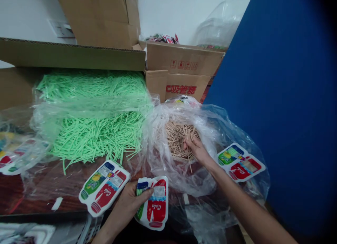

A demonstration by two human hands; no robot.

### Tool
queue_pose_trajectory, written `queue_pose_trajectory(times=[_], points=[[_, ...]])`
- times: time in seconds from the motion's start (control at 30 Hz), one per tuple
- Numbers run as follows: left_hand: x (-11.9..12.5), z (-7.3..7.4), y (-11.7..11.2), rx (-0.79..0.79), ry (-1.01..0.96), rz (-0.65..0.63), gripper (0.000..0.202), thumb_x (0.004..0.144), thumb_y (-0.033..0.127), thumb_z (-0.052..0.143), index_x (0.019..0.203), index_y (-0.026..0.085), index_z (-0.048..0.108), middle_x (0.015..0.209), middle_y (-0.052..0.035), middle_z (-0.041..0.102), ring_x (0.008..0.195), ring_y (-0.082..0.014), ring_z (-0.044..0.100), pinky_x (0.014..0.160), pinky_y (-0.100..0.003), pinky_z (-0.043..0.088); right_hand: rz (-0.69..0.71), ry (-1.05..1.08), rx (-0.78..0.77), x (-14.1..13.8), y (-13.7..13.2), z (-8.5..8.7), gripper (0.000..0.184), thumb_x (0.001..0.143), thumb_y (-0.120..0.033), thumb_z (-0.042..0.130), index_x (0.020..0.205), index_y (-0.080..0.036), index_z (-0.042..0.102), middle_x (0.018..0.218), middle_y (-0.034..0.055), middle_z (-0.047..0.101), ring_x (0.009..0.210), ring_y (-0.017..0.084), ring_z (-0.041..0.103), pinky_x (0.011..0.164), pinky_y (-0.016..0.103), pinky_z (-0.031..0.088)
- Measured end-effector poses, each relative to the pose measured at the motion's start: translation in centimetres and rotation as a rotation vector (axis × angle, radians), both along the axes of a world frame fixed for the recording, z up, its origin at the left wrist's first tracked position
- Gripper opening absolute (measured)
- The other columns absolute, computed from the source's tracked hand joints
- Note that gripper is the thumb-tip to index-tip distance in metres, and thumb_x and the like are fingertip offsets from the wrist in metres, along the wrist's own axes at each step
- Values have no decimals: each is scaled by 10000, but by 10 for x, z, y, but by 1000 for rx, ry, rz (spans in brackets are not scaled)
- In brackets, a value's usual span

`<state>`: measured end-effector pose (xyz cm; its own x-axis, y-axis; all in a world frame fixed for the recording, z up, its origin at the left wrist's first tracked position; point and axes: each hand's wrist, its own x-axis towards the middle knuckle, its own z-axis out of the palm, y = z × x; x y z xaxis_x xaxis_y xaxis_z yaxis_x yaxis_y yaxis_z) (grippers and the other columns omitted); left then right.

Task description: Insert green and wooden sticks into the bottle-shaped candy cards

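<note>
My left hand (134, 200) grips a candy packet (156, 205) printed with a red cola bottle and a green bottle, its thumb across the front. Fingers of my right hand (195, 147) are closed among brown candy sticks (179, 135), which lie in a clear plastic bag (163, 167). One stick hangs down below the fingers. Just left of my left hand lies another printed packet (104, 188), flat on the table. A third packet (240, 162), with green and brown sticks showing, rests right of the bag, near my right forearm.
Many green candy sticks (97, 135) spill from a plastic-lined carton at the left. Cardboard boxes (184, 61) stand along the back. A blue panel (276, 96) rises on the right. More packets (18, 156) lie at the far left, on the dark table (47, 181).
</note>
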<state>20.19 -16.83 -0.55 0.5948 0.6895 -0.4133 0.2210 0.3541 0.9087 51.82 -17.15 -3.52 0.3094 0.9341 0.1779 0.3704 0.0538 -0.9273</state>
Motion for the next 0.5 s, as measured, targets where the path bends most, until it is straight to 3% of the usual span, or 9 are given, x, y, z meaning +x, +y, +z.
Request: queue_pose_trajectory(times=[0.1, 0.23, 0.4, 0.5], points=[[-1, 2, -1, 11, 2, -6, 256, 766, 383, 691, 731, 130, 673, 672, -23, 690, 611, -164, 610, 578, -225, 471, -62, 199, -42, -19, -10, -19, 246, 858, -458, 528, 908, -222, 578, 772, 6, 633, 768, 193, 580, 796, 337, 439], [-2, 5, -3, 11, -17, -33, 260, 786, 391, 676, 781, 131, 683, 721, -31, 699, 650, -165, 614, 613, -228, 476, -126, 280, -42, -35, -18, -39, 253, 789, -429, 603, 943, -231, 565, 811, 5, 637, 802, 201, 588, 829, 343, 437], [-2, 2, -4, 14, -22, -16, 259, 784, 389, 677, 795, 131, 693, 744, -38, 709, 667, -172, 618, 618, -231, 478, -128, 225, -4, -39, -20, -32, 223, 832, -438, 549, 910, -231, 572, 766, -3, 624, 771, 196, 573, 817, 340, 431], [0, 4, -4, 2, -10, -11, 264, 763, 393, 692, 760, 129, 694, 722, -35, 707, 652, -172, 616, 595, -225, 473, -148, 236, 59, -44, -23, -26, 223, 849, -400, 541, 1011, -248, 544, 830, 0, 637, 826, 191, 581, 840, 330, 430]])
